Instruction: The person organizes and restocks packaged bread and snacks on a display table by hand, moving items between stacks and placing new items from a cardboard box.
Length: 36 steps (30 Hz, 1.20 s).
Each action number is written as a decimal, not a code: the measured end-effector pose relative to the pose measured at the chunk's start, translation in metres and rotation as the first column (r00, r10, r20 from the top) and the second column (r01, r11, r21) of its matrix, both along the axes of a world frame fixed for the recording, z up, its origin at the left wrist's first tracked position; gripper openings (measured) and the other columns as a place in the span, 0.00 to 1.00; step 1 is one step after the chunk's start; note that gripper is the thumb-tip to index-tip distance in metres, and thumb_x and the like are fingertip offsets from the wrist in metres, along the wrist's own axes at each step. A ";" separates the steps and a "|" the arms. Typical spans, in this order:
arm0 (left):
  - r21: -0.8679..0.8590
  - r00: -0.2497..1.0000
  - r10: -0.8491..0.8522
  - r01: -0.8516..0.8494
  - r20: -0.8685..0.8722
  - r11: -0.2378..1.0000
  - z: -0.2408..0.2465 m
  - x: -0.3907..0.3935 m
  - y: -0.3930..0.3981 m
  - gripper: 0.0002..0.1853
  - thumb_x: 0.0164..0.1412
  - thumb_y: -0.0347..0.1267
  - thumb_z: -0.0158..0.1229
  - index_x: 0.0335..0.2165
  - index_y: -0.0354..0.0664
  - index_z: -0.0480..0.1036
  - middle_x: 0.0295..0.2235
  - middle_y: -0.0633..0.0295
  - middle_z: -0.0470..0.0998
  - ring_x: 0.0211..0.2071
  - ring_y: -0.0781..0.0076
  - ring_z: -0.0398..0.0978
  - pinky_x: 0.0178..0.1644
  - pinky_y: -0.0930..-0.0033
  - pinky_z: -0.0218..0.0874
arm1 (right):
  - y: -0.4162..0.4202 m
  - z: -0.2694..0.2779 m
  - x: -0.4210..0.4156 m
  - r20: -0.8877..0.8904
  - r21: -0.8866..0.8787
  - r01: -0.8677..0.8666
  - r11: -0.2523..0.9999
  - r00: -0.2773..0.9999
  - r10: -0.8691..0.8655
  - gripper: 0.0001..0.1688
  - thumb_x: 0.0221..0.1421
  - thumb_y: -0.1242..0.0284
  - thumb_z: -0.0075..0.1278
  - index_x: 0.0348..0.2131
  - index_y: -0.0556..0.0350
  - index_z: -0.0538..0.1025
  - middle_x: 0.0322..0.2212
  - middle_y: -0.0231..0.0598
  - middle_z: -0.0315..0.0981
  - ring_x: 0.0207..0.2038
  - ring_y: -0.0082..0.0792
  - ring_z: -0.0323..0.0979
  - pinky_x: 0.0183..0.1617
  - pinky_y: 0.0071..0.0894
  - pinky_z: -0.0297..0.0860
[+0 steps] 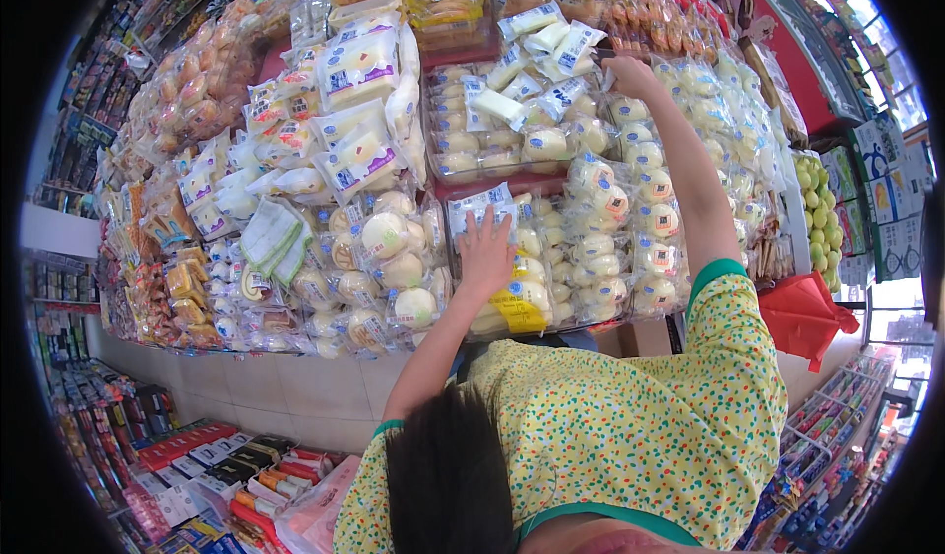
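My left hand [487, 257] lies with spread fingers on a white-and-blue plastic packet [480, 205], at the near edge of a wide display of bagged buns. Beside it are packed buns in a tray with a yellow wrapper [523, 306]. Farther off to the right, my right hand [627, 77] has its fingers bent at the rim of a clear tray; whether it pinches the rim or a wrapper there cannot be told. Several long white packets [576, 44] are heaped loosely left of that hand, over rows of wrapped white buns [455, 142].
A folded green-and-white cloth [279, 240] lies on the packets at left. Larger white bread bags [362, 66] are stacked behind. On the right are green fruit [818, 214] and a red plastic bag [805, 316]. Goods stand on low shelving [221, 480] behind me at lower left.
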<state>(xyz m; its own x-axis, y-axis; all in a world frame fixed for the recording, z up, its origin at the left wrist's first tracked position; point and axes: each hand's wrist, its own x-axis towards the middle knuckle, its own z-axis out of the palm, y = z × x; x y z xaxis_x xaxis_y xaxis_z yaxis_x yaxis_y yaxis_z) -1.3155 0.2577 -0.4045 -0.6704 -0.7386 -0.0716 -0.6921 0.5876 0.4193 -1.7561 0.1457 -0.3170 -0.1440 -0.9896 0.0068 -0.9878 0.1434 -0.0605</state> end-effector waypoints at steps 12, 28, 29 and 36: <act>0.317 0.783 0.158 0.052 -0.601 0.947 0.046 0.004 -0.024 0.33 0.57 0.41 0.57 0.55 0.32 0.58 0.56 0.43 0.61 0.57 0.48 0.59 0.59 0.56 0.53 | 0.120 0.101 0.096 0.907 -0.278 0.412 0.868 0.410 0.096 0.18 0.48 0.68 0.61 0.39 0.54 0.76 0.31 0.36 0.76 0.31 0.26 0.74 0.28 0.23 0.72; 0.842 0.644 0.647 0.540 -0.408 -0.007 0.076 0.053 -0.013 0.22 0.66 0.31 0.43 0.56 0.37 0.57 0.44 0.56 0.73 0.41 0.64 0.76 0.47 0.61 0.68 | 0.180 0.008 0.289 0.995 0.099 0.053 0.994 0.011 -0.100 0.25 0.57 0.63 0.53 0.51 0.51 0.68 0.35 0.30 0.69 0.34 0.20 0.70 0.31 0.21 0.70; 0.820 0.644 0.645 0.570 -0.411 -0.046 0.073 0.056 -0.012 0.22 0.66 0.33 0.43 0.56 0.37 0.57 0.44 0.56 0.73 0.41 0.64 0.76 0.47 0.61 0.68 | 0.180 0.004 0.289 0.993 0.106 0.025 0.994 0.053 -0.107 0.23 0.57 0.64 0.54 0.50 0.51 0.69 0.35 0.30 0.68 0.33 0.20 0.70 0.30 0.21 0.70; 0.760 0.476 0.747 0.647 -0.464 0.060 0.038 0.058 0.009 0.24 0.65 0.33 0.48 0.56 0.39 0.56 0.48 0.61 0.69 0.46 0.66 0.72 0.48 0.63 0.67 | 0.191 -0.010 0.336 0.991 0.132 0.387 0.913 -0.068 -0.114 0.28 0.52 0.66 0.59 0.47 0.60 0.67 0.29 0.32 0.69 0.31 0.22 0.69 0.31 0.21 0.69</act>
